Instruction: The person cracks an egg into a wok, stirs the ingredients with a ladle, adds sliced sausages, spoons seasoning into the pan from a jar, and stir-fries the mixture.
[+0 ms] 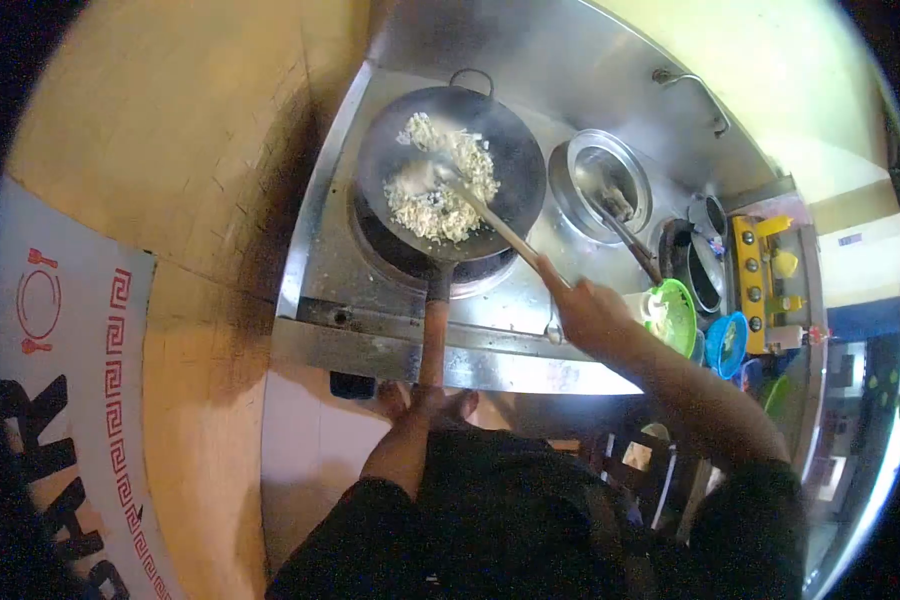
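A large dark wok (pixel 520 170) rests tilted on the burner of a steel stove, with chopped pale food (pixel 448 218) spread inside it. The wok's wooden handle (pixel 435 330) points toward my body, and my left hand (pixel 422 400) is wrapped round its lower end. My right hand (pixel 587 310) grips the long shaft of a ladle (pixel 505 230). The ladle's head lies in the food near the middle of the wok, partly blurred by steam.
Right of the wok stands a round metal pot (pixel 562 190) with a long-handled utensil in it. Further right are a green basket (pixel 682 310), a blue bowl (pixel 720 350), dark pans (pixel 705 270) and a yellow burner unit (pixel 748 240). A printed banner (pixel 80 380) hangs at left.
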The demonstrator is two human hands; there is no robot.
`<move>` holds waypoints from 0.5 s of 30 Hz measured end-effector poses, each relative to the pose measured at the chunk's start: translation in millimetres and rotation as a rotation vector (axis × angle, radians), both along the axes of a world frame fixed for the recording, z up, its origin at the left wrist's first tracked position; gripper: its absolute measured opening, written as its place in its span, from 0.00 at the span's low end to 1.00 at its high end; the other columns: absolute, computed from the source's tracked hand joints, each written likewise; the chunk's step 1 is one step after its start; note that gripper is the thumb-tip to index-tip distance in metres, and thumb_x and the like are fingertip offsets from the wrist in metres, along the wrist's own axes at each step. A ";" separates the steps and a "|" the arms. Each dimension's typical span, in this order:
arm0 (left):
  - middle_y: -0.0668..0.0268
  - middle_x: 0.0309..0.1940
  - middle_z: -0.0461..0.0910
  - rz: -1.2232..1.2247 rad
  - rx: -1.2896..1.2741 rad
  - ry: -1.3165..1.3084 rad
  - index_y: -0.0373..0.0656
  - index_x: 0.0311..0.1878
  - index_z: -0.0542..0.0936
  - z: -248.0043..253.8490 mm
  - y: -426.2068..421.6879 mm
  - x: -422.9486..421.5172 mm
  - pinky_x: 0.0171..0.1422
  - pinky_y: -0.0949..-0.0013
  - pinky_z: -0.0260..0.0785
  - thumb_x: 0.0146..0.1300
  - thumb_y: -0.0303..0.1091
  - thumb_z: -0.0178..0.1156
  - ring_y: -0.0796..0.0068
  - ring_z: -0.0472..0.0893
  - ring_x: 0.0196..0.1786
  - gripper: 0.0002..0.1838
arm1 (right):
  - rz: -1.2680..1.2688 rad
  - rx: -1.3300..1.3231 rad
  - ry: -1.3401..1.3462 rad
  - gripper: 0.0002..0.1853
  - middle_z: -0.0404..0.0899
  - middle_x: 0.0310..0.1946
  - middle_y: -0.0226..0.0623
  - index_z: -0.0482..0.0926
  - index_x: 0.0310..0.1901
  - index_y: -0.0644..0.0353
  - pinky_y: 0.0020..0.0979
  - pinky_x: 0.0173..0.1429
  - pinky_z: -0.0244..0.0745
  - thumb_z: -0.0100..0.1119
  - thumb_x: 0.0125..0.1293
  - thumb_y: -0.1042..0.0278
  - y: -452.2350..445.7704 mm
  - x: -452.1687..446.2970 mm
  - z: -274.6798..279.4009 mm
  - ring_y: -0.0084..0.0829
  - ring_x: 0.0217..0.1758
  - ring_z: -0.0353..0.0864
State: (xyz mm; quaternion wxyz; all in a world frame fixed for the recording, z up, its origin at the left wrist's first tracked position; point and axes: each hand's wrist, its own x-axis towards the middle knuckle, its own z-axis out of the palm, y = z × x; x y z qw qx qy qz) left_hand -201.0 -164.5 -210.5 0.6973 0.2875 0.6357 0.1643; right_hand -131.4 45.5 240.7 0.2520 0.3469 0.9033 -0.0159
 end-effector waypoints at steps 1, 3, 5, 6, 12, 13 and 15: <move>0.55 0.54 0.74 -0.116 -0.016 0.011 0.41 0.61 0.67 2.7 -4.5 -9.6 0.63 0.49 0.63 0.62 0.54 0.55 0.61 0.74 0.57 0.31 | -0.013 -0.019 -0.135 0.33 0.79 0.27 0.54 0.49 0.70 0.60 0.48 0.28 0.75 0.47 0.64 0.71 -10.1 5.1 22.3 0.48 0.25 0.81; 0.55 0.54 0.74 -0.328 -0.050 -0.062 0.41 0.62 0.67 19.2 -15.5 -33.6 0.63 0.48 0.63 0.61 0.54 0.56 0.61 0.74 0.57 0.33 | -0.050 0.017 -0.076 0.32 0.79 0.26 0.54 0.49 0.69 0.62 0.47 0.27 0.76 0.46 0.64 0.71 1.4 26.3 19.8 0.48 0.25 0.81; 0.54 0.55 0.74 -0.421 -0.011 -0.243 0.40 0.63 0.66 56.4 -24.3 -60.9 0.63 0.48 0.63 0.60 0.53 0.57 0.61 0.74 0.57 0.34 | -0.108 0.012 0.092 0.29 0.79 0.26 0.55 0.52 0.67 0.67 0.48 0.29 0.76 0.42 0.64 0.72 21.2 23.3 3.4 0.49 0.25 0.81; 0.54 0.55 0.74 -0.386 0.033 -0.376 0.40 0.64 0.66 88.9 -26.3 -73.6 0.63 0.47 0.62 0.60 0.53 0.57 0.61 0.74 0.58 0.34 | -0.137 -0.022 0.176 0.29 0.79 0.26 0.55 0.52 0.67 0.68 0.48 0.29 0.76 0.42 0.64 0.72 26.5 16.2 -13.5 0.49 0.26 0.81; 0.61 0.36 0.79 0.578 0.040 -1.290 0.39 0.49 0.76 270.5 21.5 -102.6 0.56 0.55 0.69 0.63 0.45 0.56 0.68 0.78 0.41 0.19 | -0.121 -0.197 0.045 0.33 0.78 0.26 0.55 0.48 0.70 0.61 0.47 0.32 0.77 0.42 0.63 0.73 -55.3 13.5 17.4 0.48 0.25 0.81; 0.61 0.33 0.78 0.618 0.056 -1.225 0.39 0.45 0.77 273.9 28.2 -95.7 0.51 0.56 0.70 0.63 0.43 0.56 0.69 0.78 0.38 0.17 | -0.139 -0.143 0.018 0.33 0.78 0.25 0.53 0.48 0.70 0.61 0.46 0.31 0.77 0.42 0.63 0.72 -62.6 22.2 16.8 0.47 0.25 0.81; 0.61 0.28 0.77 0.599 0.088 -1.018 0.38 0.37 0.77 262.6 37.7 -76.4 0.42 0.61 0.72 0.62 0.39 0.57 0.69 0.78 0.33 0.12 | -0.178 -0.036 -0.036 0.32 0.78 0.24 0.51 0.48 0.70 0.60 0.45 0.29 0.77 0.43 0.64 0.71 -72.3 41.0 10.2 0.45 0.25 0.81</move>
